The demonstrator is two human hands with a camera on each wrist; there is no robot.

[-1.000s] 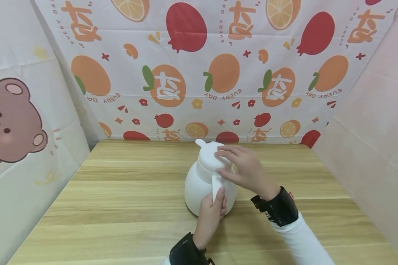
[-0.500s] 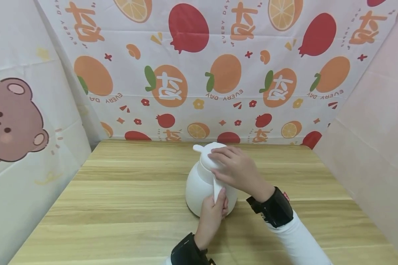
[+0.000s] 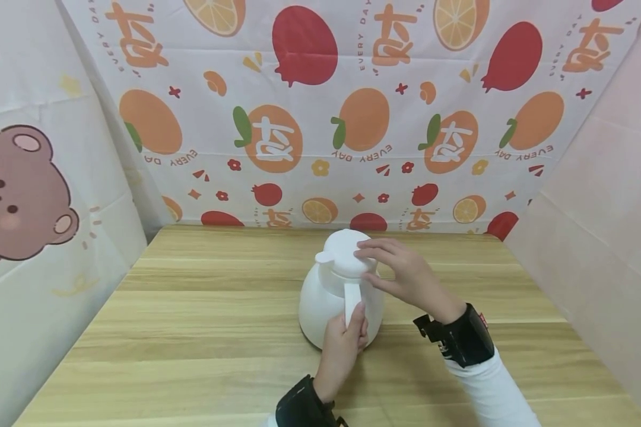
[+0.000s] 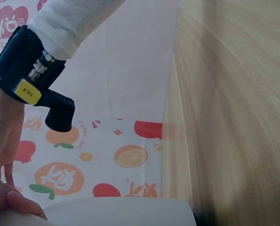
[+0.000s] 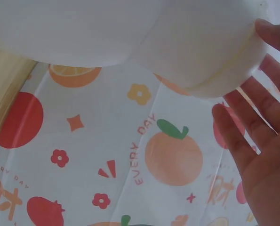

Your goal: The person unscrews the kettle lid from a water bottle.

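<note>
A white thermal jug (image 3: pixel 320 314) stands upright on the wooden table. My left hand (image 3: pixel 339 350) grips its handle (image 3: pixel 352 293) at the near side, thumb along the top. On the jug's top sits a rounded white lid (image 3: pixel 342 246) with a small tab (image 3: pixel 324 258) that points to the left front. My right hand (image 3: pixel 411 279) holds the lid from the right, fingers on its upper surface and thumb at the near rim. In the right wrist view the thumb (image 5: pixel 274 36) meets the lid's edge, while several fingertips are hidden behind it.
The wooden table (image 3: pixel 192 332) spreads around the jug. A fruit-print cloth (image 3: pixel 310 130) hangs along its back edge. Pale cloths (image 3: pixel 598 237) close in the sides, the left one with a printed bear. Black straps (image 3: pixel 465 335) sit on both wrists.
The lid's tab has swung from the back left to the left front, so the lid has turned. My right hand first shifted left over it, then back right. My left hand keeps its grip.
</note>
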